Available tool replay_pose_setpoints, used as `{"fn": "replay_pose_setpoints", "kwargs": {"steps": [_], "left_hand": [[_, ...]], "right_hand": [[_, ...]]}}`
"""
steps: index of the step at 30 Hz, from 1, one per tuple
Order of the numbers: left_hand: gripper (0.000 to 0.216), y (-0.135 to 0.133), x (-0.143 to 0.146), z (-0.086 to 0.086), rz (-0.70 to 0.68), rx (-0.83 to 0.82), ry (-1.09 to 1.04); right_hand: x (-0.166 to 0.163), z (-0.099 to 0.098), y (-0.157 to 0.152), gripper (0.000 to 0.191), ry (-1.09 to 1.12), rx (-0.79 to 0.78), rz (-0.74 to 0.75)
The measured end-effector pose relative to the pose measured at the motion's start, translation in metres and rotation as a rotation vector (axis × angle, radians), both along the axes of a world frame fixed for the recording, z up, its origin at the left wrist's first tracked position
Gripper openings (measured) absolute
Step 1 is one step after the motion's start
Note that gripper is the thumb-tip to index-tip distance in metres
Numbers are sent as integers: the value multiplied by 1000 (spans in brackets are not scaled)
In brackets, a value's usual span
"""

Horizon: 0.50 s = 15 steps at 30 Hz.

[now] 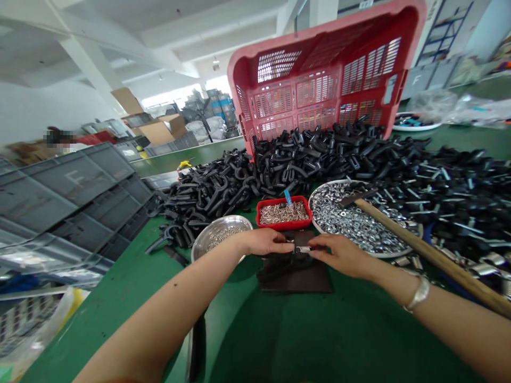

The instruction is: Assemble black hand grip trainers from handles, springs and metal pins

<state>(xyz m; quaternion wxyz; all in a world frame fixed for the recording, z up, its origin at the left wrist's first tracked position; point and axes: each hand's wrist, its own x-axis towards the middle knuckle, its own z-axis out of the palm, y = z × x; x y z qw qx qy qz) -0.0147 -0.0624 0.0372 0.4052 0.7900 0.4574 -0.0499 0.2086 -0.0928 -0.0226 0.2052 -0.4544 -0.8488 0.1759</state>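
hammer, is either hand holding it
No, the hammer lies across the round tray, while the left hand and right hand are beside the spring.

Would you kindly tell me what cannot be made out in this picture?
Head view, hidden: right end of the spring, behind the right grip.
Head view, hidden: part of the dark piece, behind the left grip.
Head view, cut off: end of the wooden handle, by the right edge.
Head view, too small: single pieces in the red tray.

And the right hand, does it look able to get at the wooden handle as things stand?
Probably yes: nothing seems to cover the wooden handle, which lies close to the right hand. The hand is busy at the spring, though.
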Motion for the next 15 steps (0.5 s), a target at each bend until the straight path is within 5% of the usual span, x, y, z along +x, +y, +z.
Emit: {"fn": "replay_pose_setpoints", "kwargs": {"steps": [5, 10, 15], "left_hand": [[33, 14, 6, -28, 183, -28, 70], [38, 2, 11, -45, 278, 298, 254], [46, -11, 12, -52, 402, 450, 215]], "right_hand": [[-15, 2, 17, 26, -94, -126, -59], [-17, -2, 19, 24, -136, -198, -133], [-21, 19, 35, 25, -263, -103, -148]]}}
